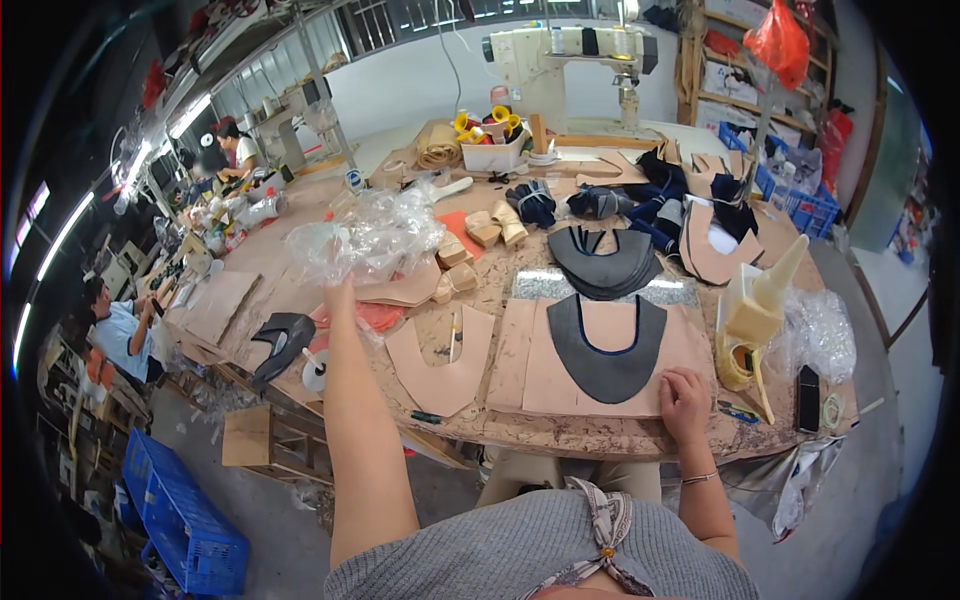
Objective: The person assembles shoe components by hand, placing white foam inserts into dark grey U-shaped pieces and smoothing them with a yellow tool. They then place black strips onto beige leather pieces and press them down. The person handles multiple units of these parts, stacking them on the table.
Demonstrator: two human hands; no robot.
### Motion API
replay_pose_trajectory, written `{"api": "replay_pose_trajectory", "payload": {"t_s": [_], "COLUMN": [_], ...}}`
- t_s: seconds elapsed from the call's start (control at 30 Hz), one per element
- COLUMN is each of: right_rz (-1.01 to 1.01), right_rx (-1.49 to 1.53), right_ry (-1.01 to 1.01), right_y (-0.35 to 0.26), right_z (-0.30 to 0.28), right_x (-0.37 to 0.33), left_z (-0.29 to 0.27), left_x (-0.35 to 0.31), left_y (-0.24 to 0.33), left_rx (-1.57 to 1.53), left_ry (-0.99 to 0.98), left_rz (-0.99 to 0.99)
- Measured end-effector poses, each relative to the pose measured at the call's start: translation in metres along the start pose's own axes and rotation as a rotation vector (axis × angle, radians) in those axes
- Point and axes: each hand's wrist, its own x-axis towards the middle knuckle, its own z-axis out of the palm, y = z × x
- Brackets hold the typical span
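Note:
My left arm reaches forward over the table to a crumpled heap of clear plastic bags [385, 235]. My left hand [341, 287] touches the near side of the heap, and the plastic hides its fingers. My right hand [685, 397] rests, fingers loosely bent and nothing in them, on the right side of a stack of tan sheets [515, 375]. Just left of it, a dark grey U-shaped piece [610, 375] with a blue inner edge lies on the stack. Beyond this, more dark U-shaped pieces [603, 268] overlap on a speckled slab [668, 291].
A tan U-shaped piece [430, 370] lies left of the stack. At right stand a yellowish glue pot [755, 320] and a black phone [808, 398]. A sewing machine [570, 70] is at the back. Blue crates [185, 520] sit on the floor, and a person [125, 330] works far left.

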Motion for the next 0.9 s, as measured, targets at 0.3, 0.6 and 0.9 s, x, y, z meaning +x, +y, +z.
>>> {"api": "replay_pose_trajectory", "payload": {"t_s": [0.3, 0.6, 0.9], "right_rz": [0.011, 0.023, 0.032], "right_rx": [0.020, -0.021, -0.025], "right_ry": [-0.007, -0.003, 0.015], "right_y": [-0.003, -0.002, -0.001], "right_z": [0.000, -0.003, -0.001], "right_x": [0.000, 0.000, -0.001], "left_z": [0.067, 0.088, 0.031], "left_x": [-0.050, -0.153, -0.087], "left_y": [0.002, 0.047, 0.184], "left_rx": [-0.286, 1.002, 0.708], "left_ry": [-0.073, -0.186, -0.531], "left_rz": [-0.054, 0.870, 0.405]}}
